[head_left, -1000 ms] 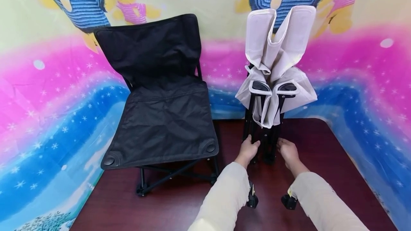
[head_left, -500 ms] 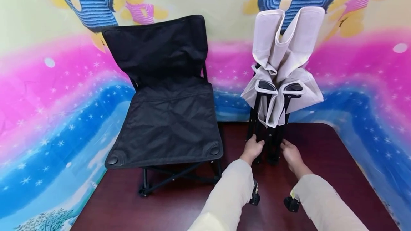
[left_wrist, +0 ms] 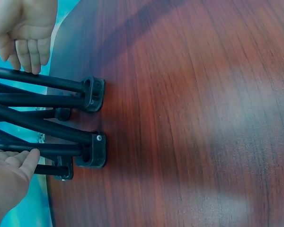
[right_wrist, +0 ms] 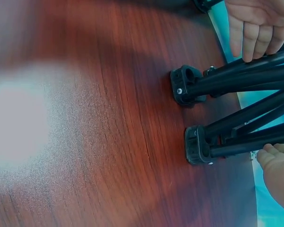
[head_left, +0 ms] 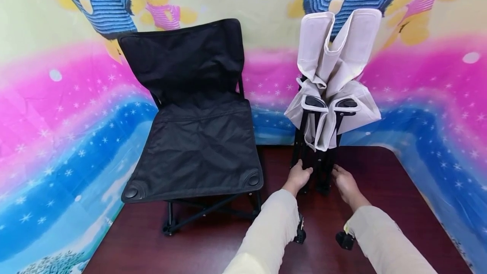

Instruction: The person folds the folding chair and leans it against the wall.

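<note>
A folded off-white camping chair (head_left: pixel 351 41) with black tube legs (head_left: pixel 321 168) stands upright on the dark red table, to the right of an unfolded black camping chair (head_left: pixel 194 138). My left hand (head_left: pixel 299 178) is at the left side of the folded chair's lower legs. Its fingers (right_wrist: pixel 256 40) look straight, tips right at a leg, in the right wrist view. On the other side, my right hand (head_left: pixel 345 182) touches a leg with straight fingers (left_wrist: pixel 32 54), palm inward. The plastic feet (left_wrist: pixel 93 149) rest close on the tabletop.
The wood-grain table (head_left: pixel 205 257) ends behind the chairs at a printed bear-and-snow backdrop (head_left: pixel 266 92). The black chair's crossed legs (head_left: pixel 203 210) stand left of my left forearm. A black wrist device (head_left: pixel 344 240) hangs under each sleeve.
The head view has shifted slightly. Both hands stay beside the folded chair's legs, and neither chair has visibly changed shape.
</note>
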`<state>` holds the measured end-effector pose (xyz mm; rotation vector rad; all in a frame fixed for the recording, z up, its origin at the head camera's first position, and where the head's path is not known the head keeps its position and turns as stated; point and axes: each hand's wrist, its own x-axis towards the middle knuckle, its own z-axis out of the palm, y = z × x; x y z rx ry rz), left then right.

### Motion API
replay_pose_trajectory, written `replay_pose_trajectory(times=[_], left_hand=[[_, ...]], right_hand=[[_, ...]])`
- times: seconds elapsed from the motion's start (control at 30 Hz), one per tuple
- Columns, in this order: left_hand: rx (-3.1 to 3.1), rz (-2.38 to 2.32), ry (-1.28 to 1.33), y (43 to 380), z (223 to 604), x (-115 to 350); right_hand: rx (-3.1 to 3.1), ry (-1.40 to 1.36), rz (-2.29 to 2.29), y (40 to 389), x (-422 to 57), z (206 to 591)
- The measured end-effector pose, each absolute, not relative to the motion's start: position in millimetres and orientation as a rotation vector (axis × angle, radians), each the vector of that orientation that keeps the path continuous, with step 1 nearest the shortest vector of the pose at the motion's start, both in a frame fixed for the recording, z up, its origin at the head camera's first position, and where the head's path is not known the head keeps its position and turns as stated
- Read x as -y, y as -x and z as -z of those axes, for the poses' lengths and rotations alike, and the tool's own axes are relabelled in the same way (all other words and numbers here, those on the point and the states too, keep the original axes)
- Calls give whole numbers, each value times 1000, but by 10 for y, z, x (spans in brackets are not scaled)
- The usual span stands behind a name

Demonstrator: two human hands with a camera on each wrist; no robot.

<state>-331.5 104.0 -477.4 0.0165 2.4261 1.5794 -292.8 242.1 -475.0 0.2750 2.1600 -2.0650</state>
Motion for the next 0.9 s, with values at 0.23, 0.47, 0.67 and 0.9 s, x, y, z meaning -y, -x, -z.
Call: replay_pose_trajectory(times=[0.23,0.47,0.67,0.9], left_hand=[[-2472,-1522,-57,3288,4743,-989],[-2525,-1572,-135,3259,4700,-902],[-2586,-1675,-157,3199,4664,-758],[-2661,-1692,-83,3076,4629,-677]], right_hand=[[-2251,-271,1954,2904,-2447,4754],[-2328,-199,1877,2870,-2455,4772],[-2351,-129,1865,2820,-2414,4746],[-2393,-114,1813,2699,-2428,4743]])
